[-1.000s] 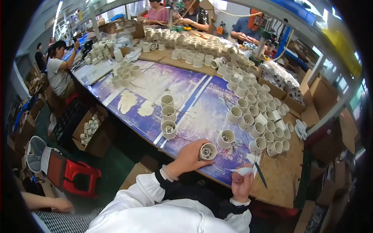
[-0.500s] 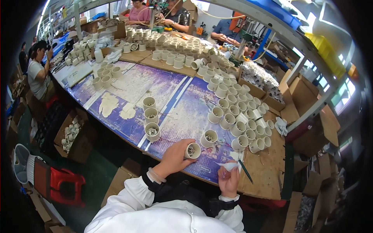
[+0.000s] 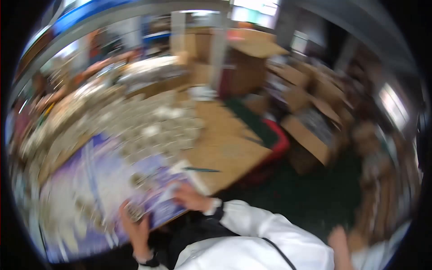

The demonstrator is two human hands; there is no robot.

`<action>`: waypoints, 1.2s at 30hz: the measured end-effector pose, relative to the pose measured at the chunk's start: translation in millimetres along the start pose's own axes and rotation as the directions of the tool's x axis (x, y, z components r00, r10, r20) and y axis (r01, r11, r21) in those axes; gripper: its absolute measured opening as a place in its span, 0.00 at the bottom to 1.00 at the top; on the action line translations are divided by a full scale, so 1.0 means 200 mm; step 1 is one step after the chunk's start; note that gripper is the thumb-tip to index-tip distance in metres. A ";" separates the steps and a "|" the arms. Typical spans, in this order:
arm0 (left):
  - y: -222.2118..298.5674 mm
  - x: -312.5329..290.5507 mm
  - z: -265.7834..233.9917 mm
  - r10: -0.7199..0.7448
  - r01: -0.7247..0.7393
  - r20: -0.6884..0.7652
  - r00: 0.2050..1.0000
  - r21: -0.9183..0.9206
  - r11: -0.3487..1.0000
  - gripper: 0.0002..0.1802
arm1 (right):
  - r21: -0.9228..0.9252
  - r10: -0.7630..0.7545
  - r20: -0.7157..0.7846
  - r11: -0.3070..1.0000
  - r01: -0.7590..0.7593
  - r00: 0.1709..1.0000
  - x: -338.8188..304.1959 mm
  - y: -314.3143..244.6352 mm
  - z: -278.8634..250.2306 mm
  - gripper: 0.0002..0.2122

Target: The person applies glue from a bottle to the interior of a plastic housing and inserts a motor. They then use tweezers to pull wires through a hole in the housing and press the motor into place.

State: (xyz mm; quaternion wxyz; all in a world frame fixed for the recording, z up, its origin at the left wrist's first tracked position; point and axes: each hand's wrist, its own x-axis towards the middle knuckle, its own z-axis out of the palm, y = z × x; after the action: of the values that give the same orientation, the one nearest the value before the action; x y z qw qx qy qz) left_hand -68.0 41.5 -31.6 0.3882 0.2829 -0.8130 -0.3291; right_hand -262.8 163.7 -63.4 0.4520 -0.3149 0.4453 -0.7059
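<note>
Motion smears the whole view. My left hand [image 3: 136, 229] is closed around a white cylindrical cup [image 3: 134, 212] with small parts inside, held near the table's front edge. To its right, my right hand [image 3: 192, 198] is closed on a thin white piece [image 3: 166, 195], which looks like paper or cloth but is too blurred to name. Just beyond the left hand a single cup [image 3: 139, 181] stands on the purple, worn table surface [image 3: 67, 180]. A dark pen-like tool [image 3: 202, 170] lies beyond my right hand.
Many white cups [image 3: 157, 126] crowd the back of the table, and a few more [image 3: 87, 211] stand at left. Open cardboard boxes [image 3: 310, 139] sit right of the table, on a green floor [image 3: 310, 193]. Another person's arm [image 3: 340, 247] shows at the lower right.
My view has swung to the right, so the table now sits at left and the boxes fill the right. Both hands keep their holds. Another person's arm has come into view.
</note>
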 end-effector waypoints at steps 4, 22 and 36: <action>-0.08 -0.01 0.05 0.024 -0.026 -0.028 0.999 -0.068 0.997 0.35 | 0.366 -0.029 0.066 0.931 0.003 0.997 0.04 0.02 -0.01 0.10; 0.03 -0.01 -0.04 0.053 -0.068 0.105 0.993 0.147 0.987 0.35 | 0.423 -0.034 0.093 0.906 -0.008 0.995 0.03 -0.01 0.01 0.10; 0.00 0.02 -0.03 -0.058 0.060 0.017 0.998 -0.096 0.994 0.32 | 0.451 -0.030 0.105 0.892 -0.020 0.994 -0.02 -0.07 0.04 0.12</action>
State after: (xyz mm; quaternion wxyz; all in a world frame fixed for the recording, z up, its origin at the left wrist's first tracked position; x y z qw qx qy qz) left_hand -65.0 36.3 -27.1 0.3857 0.2853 -0.7902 -0.3814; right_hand -260.3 168.1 -47.4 0.5346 -0.2404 0.2430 -0.7729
